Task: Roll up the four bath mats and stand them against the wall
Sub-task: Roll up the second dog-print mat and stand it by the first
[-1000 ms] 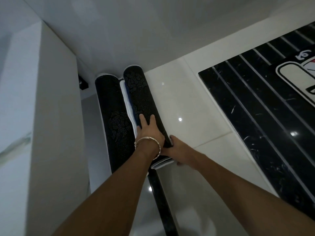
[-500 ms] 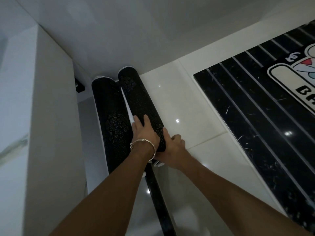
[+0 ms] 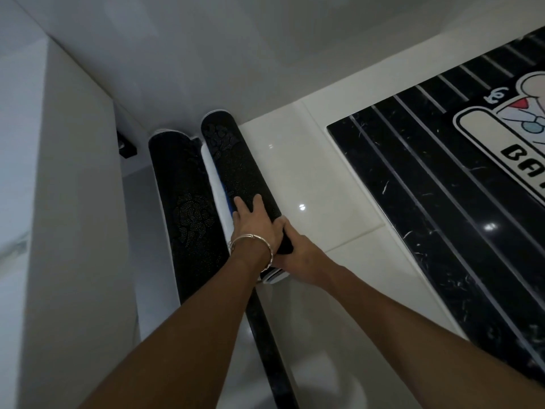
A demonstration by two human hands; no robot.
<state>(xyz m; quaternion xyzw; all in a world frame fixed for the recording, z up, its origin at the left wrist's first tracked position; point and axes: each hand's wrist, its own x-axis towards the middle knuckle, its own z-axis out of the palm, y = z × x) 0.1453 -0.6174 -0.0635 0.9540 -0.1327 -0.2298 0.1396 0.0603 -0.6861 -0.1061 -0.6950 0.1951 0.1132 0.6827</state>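
Two black rolled bath mats stand side by side against the white wall (image 3: 206, 54). The left roll (image 3: 188, 208) is in the corner and nobody touches it. On the right roll (image 3: 236, 160) my left hand (image 3: 253, 225), with a bangle on its wrist, presses with straight fingers near the roll's upper end. My right hand (image 3: 300, 252) grips the same end from the right side, thumb on top. A white and blue edge (image 3: 213, 184) of this mat shows between the two rolls. A black striped mat (image 3: 442, 202) with a cartoon print lies flat on the floor at the right.
A white cabinet side (image 3: 73, 202) rises at the left, close to the corner roll. A small black object (image 3: 126, 146) sits in the corner behind it. A black strip (image 3: 265, 335) runs across the glossy white floor tiles (image 3: 309, 178) below the rolls.
My right hand has slid from the roll's end up onto its side and closed round it. My left hand stays on the roll, and the white and blue edge shows again.
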